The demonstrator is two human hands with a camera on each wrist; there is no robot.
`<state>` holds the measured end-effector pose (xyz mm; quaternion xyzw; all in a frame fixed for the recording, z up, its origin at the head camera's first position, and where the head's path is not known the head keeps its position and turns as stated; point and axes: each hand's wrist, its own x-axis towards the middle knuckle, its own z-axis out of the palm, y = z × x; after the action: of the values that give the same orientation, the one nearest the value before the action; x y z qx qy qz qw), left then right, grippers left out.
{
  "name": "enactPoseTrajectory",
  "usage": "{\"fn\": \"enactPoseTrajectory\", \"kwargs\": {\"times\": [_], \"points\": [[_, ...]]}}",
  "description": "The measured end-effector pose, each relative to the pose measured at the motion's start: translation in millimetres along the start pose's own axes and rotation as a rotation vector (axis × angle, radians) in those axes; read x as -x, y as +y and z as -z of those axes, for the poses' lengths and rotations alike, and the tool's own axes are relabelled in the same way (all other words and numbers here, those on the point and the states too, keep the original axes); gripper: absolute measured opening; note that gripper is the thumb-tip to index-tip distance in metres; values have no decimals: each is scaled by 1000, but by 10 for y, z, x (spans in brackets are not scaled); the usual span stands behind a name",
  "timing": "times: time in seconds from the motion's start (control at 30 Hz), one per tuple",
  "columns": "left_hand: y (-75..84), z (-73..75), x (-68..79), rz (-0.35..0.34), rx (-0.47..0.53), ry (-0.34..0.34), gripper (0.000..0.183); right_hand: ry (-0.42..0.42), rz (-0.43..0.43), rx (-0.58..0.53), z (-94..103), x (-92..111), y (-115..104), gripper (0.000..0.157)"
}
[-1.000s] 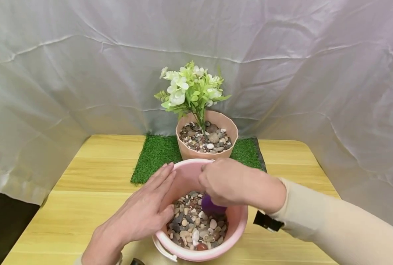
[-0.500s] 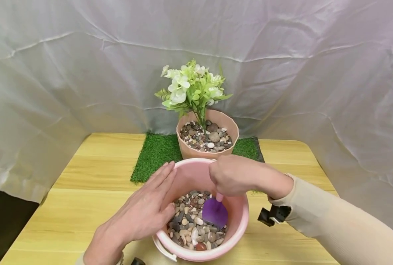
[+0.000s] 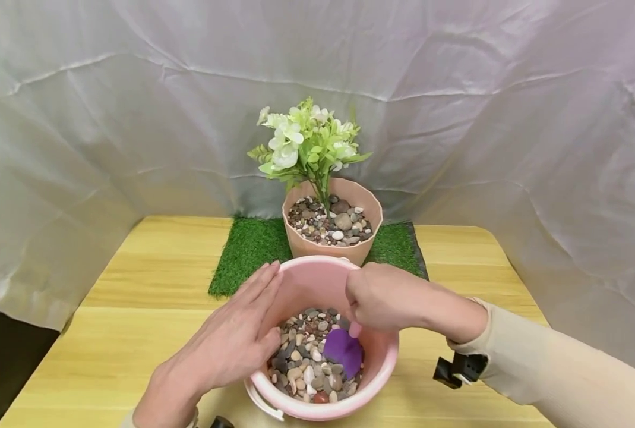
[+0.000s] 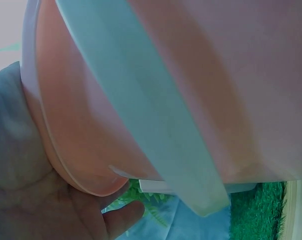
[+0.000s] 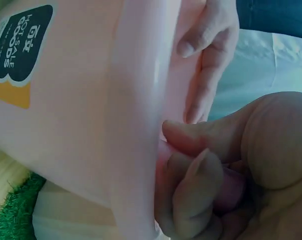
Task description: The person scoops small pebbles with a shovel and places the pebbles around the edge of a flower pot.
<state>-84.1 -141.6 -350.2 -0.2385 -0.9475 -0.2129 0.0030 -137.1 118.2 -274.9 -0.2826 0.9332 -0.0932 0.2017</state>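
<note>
Your right hand (image 3: 389, 296) grips the purple scoop (image 3: 344, 352), at four o'clock in the bucket (image 3: 312, 285), by its pink handle (image 3: 355, 329), the surest hold; likely light, stiff. Your left hand (image 3: 234, 339) rests straight-fingered at nine.

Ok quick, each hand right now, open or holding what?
Left hand: open, resting on the pink bucket.
Right hand: closed, holding the purple scoop.

Bucket (image 3: 313, 283) on table (image 3: 151, 321) before planter (image 3: 361, 252), pebbles (image 3: 298, 356) and scoop (image 3: 344, 352) in bucket, left hand (image 3: 231, 339) at left rim, right hand (image 3: 385, 298) at right, planter on mat (image 3: 255, 252), curtain (image 3: 429, 119) behind
</note>
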Motion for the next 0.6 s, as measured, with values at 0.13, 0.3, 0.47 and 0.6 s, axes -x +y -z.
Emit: {"fn": "enactPoseTrajectory", "kwargs": {"times": [0.13,0.3,0.47,0.6], "points": [[-11,-4,-1,-2,-3,1,84,15,-10,-72,-40,18,4,26],[-16,-8,4,2,9,0,84,5,-36,-182,-61,41,37,23],[-18,-10,12,0,0,-1,84,16,33,-271,-147,27,61,33],[-19,-14,9,1,2,-3,85,-18,88,-271,-183,39,62,30]]}}
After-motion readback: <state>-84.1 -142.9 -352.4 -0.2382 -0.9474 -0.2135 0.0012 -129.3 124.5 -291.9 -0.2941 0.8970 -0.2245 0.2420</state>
